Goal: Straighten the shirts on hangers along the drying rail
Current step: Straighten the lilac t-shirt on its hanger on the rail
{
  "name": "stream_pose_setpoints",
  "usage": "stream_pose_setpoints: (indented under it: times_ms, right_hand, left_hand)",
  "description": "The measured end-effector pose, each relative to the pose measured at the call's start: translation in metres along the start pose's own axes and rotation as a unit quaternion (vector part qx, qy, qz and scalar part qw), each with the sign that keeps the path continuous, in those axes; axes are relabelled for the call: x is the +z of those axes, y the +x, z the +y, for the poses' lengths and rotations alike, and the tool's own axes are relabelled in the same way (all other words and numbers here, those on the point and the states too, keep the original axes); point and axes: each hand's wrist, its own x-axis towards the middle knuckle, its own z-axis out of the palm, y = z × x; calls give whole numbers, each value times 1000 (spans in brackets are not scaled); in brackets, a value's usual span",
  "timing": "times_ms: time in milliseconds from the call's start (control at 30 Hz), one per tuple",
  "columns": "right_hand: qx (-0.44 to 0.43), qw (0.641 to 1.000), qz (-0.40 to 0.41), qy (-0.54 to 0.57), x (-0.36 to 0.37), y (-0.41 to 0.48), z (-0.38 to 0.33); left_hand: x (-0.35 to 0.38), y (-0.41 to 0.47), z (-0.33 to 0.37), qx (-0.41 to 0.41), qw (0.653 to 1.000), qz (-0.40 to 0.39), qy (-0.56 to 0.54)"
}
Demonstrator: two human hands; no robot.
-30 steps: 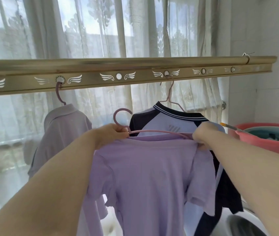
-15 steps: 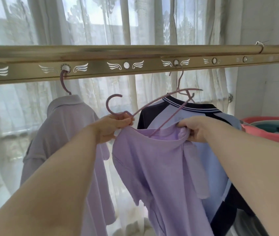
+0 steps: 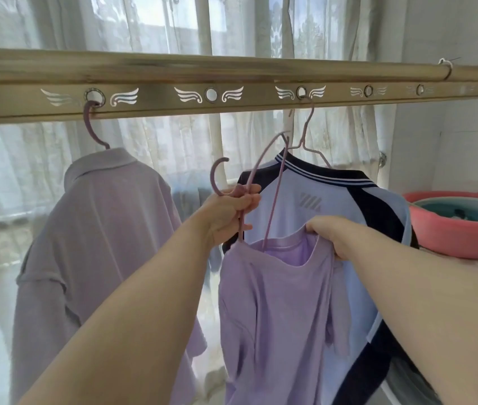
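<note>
A gold drying rail [image 3: 232,68] with hanging holes runs across the view. My left hand [image 3: 229,211] grips a pink hanger [image 3: 264,182] just below its hook, tilted steeply upright. One hanger end dips into the neck of a lilac T-shirt [image 3: 278,311]. My right hand [image 3: 334,232] pinches the T-shirt's collar at the right. The T-shirt droops below both hands, off the rail. A pale lilac collared shirt [image 3: 100,229] hangs from a hole at the left. A light blue and navy jersey [image 3: 334,206] hangs from a hole right of centre, behind the T-shirt.
An empty hole [image 3: 211,95] in the rail lies between the two hung shirts. White lace curtains [image 3: 173,24] cover the window behind. A pink basin [image 3: 448,235] holding a teal one stands on a ledge at the right, against a white wall.
The hanger has swung from level to steeply tilted, one end now out of the T-shirt. My right hand moved from the shoulder to the collar, and the shirt slumped lower.
</note>
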Motion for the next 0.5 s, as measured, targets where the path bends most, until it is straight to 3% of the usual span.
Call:
stream_pose_setpoints:
  times_ms: [100, 167, 300, 500]
  right_hand:
    - [0, 999, -7, -31, 4, 0, 5]
    - [17, 998, -16, -59, 5, 0, 12]
    - [38, 996, -41, -69, 9, 4, 31]
    - [12, 994, -40, -98, 8, 13, 30]
  left_hand:
    - [12, 0, -2, -4, 992, -45, 116]
    - [17, 0, -4, 10, 991, -26, 127]
    - [13, -1, -21, 2, 992, 84, 90]
    - [12, 2, -44, -19, 970, 237, -51]
